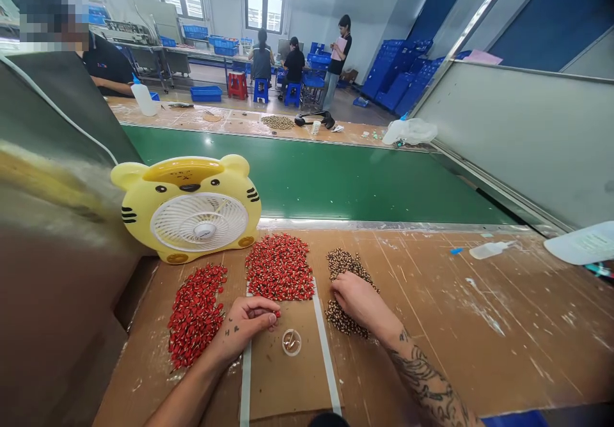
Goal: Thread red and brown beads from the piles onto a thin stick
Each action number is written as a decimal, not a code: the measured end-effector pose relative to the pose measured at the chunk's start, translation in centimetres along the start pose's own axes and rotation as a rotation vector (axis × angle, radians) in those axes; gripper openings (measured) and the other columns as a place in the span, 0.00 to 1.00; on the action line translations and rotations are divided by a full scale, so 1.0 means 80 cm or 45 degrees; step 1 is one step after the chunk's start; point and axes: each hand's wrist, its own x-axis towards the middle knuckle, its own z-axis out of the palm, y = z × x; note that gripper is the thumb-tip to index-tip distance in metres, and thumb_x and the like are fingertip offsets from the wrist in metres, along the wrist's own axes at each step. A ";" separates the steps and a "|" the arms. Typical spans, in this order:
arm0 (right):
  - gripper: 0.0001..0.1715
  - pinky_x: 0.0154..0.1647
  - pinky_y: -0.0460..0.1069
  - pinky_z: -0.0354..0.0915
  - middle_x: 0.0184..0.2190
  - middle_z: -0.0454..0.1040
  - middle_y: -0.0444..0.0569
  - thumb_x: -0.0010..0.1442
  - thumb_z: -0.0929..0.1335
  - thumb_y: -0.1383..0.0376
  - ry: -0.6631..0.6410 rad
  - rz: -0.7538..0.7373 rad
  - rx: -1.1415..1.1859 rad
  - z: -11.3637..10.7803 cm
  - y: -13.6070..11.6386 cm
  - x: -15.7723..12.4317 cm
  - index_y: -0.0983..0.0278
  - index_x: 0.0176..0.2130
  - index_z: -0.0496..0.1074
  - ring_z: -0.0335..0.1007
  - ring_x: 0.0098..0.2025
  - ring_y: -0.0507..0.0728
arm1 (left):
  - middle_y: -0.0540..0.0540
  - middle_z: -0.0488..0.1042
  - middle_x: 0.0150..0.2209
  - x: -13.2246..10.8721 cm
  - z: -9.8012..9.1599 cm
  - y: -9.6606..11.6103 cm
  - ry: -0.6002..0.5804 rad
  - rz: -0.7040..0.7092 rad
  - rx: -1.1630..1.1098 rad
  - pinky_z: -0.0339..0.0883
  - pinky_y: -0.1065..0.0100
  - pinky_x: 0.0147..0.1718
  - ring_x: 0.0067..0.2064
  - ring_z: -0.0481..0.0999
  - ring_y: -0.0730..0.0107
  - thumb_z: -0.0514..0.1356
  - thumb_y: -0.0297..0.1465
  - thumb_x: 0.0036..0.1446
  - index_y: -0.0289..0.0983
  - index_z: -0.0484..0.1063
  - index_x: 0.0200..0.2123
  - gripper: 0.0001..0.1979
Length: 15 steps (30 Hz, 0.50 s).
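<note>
Pinching a small red piece (277, 314) between thumb and forefinger, your left hand (244, 326) is nearly closed, its other fingers curled, above the near end of the middle red pile (278, 267); your right hand (359, 296) reaches in palm down, fingers bent into the dark-and-gold bead pile (346, 262), fingertips hidden, so you cannot tell if it has hold of a bead; your tattooed right forearm (422, 376) slants in from the lower right.

Near your left hand lies a second red pile (194, 318); a small clear cup (300, 344) with a stick in it sits between your hands; a yellow tiger-faced fan (204, 219) stands behind the left pile, blocking part of the green belt (330, 181); a small squeeze bottle (489, 250) lies well apart on your right.

Your work surface is scored, glue-spotted brown board (417, 325), with pale tape strips (326, 350) flanking the middle; beyond the belt, a far ledge (230, 123) holds scattered bits; people sit and stand behind it, near blue crates (391, 72).
</note>
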 end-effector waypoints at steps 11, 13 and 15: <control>0.13 0.41 0.50 0.60 0.30 0.75 0.55 0.54 0.63 0.80 0.038 0.102 0.068 0.008 -0.014 0.015 0.66 0.27 0.71 0.70 0.38 0.60 | 0.48 0.77 0.23 -0.004 0.005 0.008 -0.020 0.052 -0.065 0.65 0.72 0.29 0.25 0.72 0.73 0.72 0.33 0.44 0.33 0.81 0.32 0.12; 0.12 0.39 0.49 0.60 0.29 0.73 0.51 0.52 0.63 0.79 0.089 0.103 0.186 0.005 -0.011 0.013 0.65 0.27 0.71 0.69 0.36 0.58 | 0.48 0.77 0.23 -0.003 0.004 0.007 -0.020 0.069 -0.083 0.65 0.71 0.29 0.25 0.73 0.72 0.72 0.34 0.44 0.32 0.81 0.32 0.12; 0.11 0.37 0.48 0.61 0.29 0.72 0.48 0.53 0.63 0.76 0.155 0.093 0.340 0.002 -0.006 0.008 0.64 0.29 0.72 0.69 0.34 0.56 | 0.48 0.77 0.23 -0.003 0.003 0.006 -0.018 0.087 -0.099 0.65 0.71 0.29 0.25 0.73 0.73 0.71 0.34 0.45 0.32 0.81 0.32 0.12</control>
